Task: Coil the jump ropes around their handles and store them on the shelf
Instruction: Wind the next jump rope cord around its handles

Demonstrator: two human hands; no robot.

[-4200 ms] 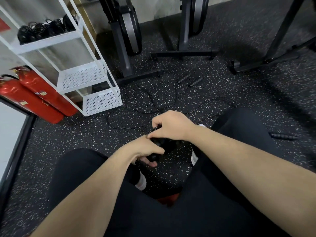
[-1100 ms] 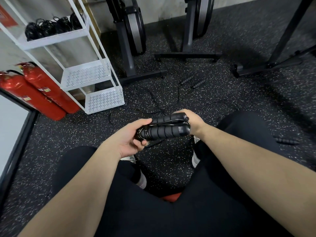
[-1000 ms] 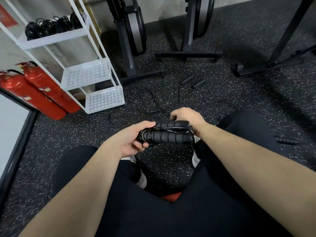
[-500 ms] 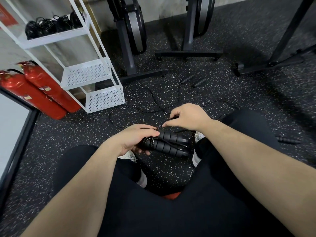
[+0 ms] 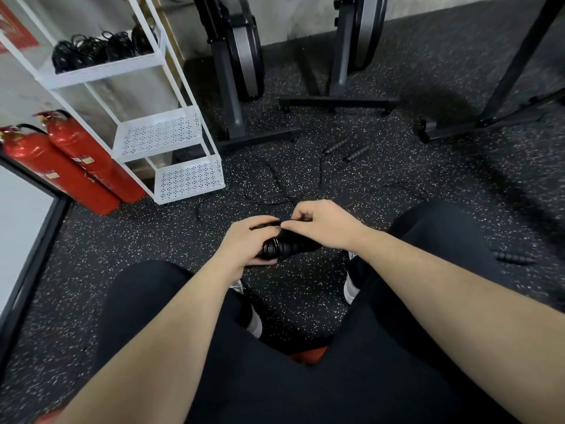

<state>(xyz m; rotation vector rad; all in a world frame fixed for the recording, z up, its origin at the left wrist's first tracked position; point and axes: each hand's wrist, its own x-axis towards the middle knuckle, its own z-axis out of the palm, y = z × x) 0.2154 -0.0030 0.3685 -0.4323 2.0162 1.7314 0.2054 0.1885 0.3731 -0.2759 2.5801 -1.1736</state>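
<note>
My left hand [image 5: 244,244] grips a pair of black ribbed jump rope handles [image 5: 284,246] held together, with cord loops wound round their left end. My right hand [image 5: 324,224] lies over the handles' right part and pinches the thin black cord just above them. Another jump rope lies loose on the floor beyond, its two handles [image 5: 345,148] near the machine base and its cord [image 5: 269,185] trailing toward me. A single black handle [image 5: 512,257] lies on the floor at the right. The white shelf [image 5: 171,139] stands at the left, with several coiled ropes [image 5: 101,48] on its top tier.
Two red fire extinguishers [image 5: 70,166] lean beside the shelf. Exercise machine stands [image 5: 241,71] and a dark frame base [image 5: 489,117] line the back. My knees in black trousers fill the foreground over a speckled rubber floor. A white panel with a dark frame [image 5: 27,228] is at the left.
My right hand has come over the top of the handles with the cord, hiding most of them. The handles have tilted and dropped slightly in my left hand.
</note>
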